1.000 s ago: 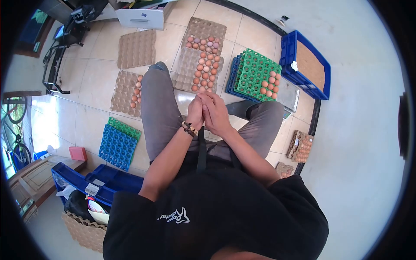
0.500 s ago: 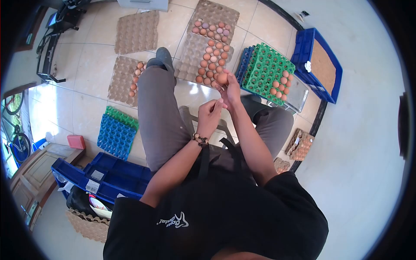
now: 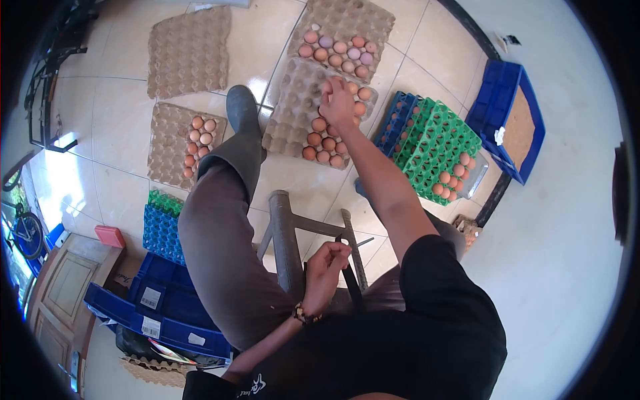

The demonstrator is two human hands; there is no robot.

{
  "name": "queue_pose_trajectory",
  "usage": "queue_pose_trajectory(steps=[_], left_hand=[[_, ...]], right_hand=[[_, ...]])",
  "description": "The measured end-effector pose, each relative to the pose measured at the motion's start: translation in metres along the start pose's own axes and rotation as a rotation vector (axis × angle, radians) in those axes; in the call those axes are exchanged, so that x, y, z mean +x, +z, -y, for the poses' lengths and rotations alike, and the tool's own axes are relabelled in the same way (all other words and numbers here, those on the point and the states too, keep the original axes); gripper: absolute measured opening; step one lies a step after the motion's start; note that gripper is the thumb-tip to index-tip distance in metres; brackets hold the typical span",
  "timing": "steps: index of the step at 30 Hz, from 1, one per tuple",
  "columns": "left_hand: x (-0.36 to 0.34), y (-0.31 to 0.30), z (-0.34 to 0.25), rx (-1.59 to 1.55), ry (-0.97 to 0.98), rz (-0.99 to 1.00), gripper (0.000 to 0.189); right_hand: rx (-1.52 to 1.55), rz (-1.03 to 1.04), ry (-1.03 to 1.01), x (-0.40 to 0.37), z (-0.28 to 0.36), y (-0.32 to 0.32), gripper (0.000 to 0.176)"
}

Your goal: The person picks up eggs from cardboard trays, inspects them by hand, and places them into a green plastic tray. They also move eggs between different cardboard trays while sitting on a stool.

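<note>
My right hand (image 3: 338,105) is over the grey carton tray (image 3: 287,113), its fingers bent downward and closed; whatever is inside them is hidden. Brown eggs (image 3: 329,143) fill part of that tray beside and below the hand. My left hand (image 3: 325,270), with a beaded bracelet at the wrist, is closed near my lap beside a black strap (image 3: 352,283); its fingertips are pressed together and any small thing between them cannot be made out. Behind the grey tray, another carton tray (image 3: 350,17) bears brown and pinkish eggs.
Stacked green trays (image 3: 427,150) with eggs and blue trays (image 3: 393,123) stand at the right, near a blue crate (image 3: 493,100). Carton trays (image 3: 190,50) lie at the left, one (image 3: 167,143) holding eggs. A stool (image 3: 287,240) is between my legs; blue crates (image 3: 160,293) are lower left.
My right hand has moved forward from beside my left hand to the grey tray; the egg seen in it is now out of sight. My left hand has dropped back toward my lap. The view has shifted.
</note>
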State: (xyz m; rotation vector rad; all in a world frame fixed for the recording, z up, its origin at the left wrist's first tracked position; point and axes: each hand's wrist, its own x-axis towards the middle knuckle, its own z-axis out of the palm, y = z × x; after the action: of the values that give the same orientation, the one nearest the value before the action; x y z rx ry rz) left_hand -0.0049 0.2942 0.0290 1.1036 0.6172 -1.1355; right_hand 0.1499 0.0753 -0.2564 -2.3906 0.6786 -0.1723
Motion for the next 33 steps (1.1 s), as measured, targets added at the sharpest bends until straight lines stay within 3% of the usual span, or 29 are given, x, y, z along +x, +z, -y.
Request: queue_pose_trajectory(steps=[4,5,8,11,14,18,20,23,32,33], left_hand=[[0.008,-0.002,-0.011,0.026,-0.038,-0.090,0.009],[0.010,-0.002,-0.011,0.019,-0.051,-0.110,0.009],[0.008,0.005,-0.010,0.023,-0.073,-0.089,0.012],[0.005,0.009,-0.004,0.067,-0.058,-0.086,0.013],[0.007,0.008,0.008,0.083,-0.010,-0.073,0.013],[0.006,0.007,0.020,0.108,-0.019,-0.063,0.014],[0.007,0.006,0.027,0.142,-0.027,-0.066,0.014],[0.010,0.005,0.033,0.192,-0.028,-0.054,0.015],[0.009,0.005,0.038,0.353,0.038,-0.055,0.016],[0.008,0.005,0.037,0.364,0.044,-0.046,0.016]], right_hand=[[-0.299,0.000,-0.231,0.038,-0.018,0.025,0.031],[-0.300,0.018,-0.244,0.040,-0.022,0.029,0.018],[-0.283,0.017,-0.247,0.037,-0.026,0.015,0.012],[-0.188,-0.071,-0.235,0.021,-0.021,-0.046,0.015],[-0.188,-0.181,-0.262,0.005,-0.037,-0.159,0.023],[-0.404,-0.407,0.139,-0.035,-0.131,-0.282,0.028],[-0.620,-0.285,0.446,-0.068,-0.164,-0.330,0.032],[-0.732,-0.016,0.733,-0.100,-0.186,-0.359,0.037],[-0.573,0.002,0.788,-0.113,-0.182,-0.368,0.044],[-0.380,-0.011,0.820,-0.116,-0.173,-0.377,0.043]])
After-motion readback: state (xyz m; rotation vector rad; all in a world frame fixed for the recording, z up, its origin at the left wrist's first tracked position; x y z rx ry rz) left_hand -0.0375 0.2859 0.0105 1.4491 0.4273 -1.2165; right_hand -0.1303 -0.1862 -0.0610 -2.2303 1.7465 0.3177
